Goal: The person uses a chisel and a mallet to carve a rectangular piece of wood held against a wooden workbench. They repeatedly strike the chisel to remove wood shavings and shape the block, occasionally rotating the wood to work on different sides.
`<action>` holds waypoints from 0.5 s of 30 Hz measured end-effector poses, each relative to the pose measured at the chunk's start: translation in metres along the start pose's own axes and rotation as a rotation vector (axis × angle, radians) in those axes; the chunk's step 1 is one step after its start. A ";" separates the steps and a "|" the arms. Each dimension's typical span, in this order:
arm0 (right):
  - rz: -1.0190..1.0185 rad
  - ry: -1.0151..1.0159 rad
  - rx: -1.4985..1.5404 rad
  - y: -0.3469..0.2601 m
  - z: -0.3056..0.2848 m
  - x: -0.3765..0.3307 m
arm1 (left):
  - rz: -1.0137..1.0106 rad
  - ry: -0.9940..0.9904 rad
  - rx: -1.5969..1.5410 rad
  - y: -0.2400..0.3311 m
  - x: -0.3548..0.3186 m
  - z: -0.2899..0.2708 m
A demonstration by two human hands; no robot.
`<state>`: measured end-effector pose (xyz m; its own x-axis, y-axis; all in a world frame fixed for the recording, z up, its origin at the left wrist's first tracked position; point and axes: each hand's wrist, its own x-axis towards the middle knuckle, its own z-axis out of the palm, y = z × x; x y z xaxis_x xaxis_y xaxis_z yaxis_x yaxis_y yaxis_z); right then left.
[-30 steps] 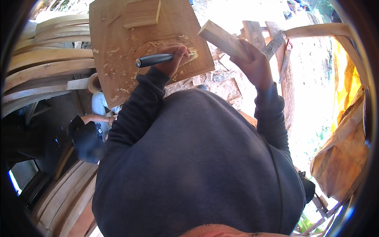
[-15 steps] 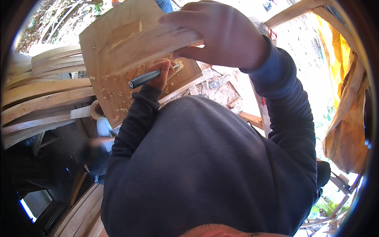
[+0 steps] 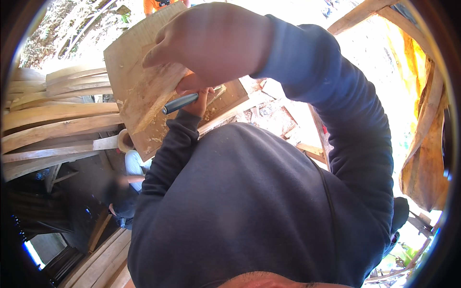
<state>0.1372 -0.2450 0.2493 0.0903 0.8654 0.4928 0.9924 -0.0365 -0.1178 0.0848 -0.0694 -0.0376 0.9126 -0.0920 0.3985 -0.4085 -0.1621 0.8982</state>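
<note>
My left hand (image 3: 205, 100) is closed around a chisel (image 3: 180, 103) with a round dark grey handle. Its butt end points left, and its far end lies over the wooden board (image 3: 120, 57). Above it, my right hand (image 3: 216, 45) grips a pale length of wood (image 3: 153, 91) that slants down to the left across the board. Part of that wood is hidden behind my right hand, and its lower end blends with the board, so I cannot tell whether they touch. Curled shavings (image 3: 156, 140) lie on the board's near part.
Long curved planks (image 3: 62, 115) are stacked at the left, close to the board. A person in dark clothing (image 3: 126, 204) is at the lower left, another in orange (image 3: 156, 6) beyond the board. Wooden posts (image 3: 360, 17) and a yellow-orange sheet (image 3: 420, 57) stand at the right.
My right hand has swung left with the length of wood, which now slopes more steeply downward. My left hand keeps its hold on the chisel; the whole view has shifted slightly.
</note>
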 end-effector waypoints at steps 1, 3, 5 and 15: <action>-0.016 0.001 -0.011 0.007 0.004 0.001 | -0.030 -0.031 0.029 0.014 0.002 -0.002; -0.042 -0.006 -0.036 0.014 0.009 0.006 | -0.038 -0.081 0.032 0.006 0.003 -0.005; 0.100 -0.176 -0.110 0.012 0.009 0.011 | -0.041 -0.084 0.022 0.004 0.004 -0.006; 0.076 -0.273 -0.113 0.017 0.036 0.013 | -0.086 -0.081 0.120 0.012 0.003 -0.004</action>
<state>0.1524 -0.2163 0.2227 0.1539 0.9598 0.2349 0.9881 -0.1483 -0.0415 0.0825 -0.0672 -0.0254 0.9420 -0.1505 0.3001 -0.3322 -0.2883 0.8981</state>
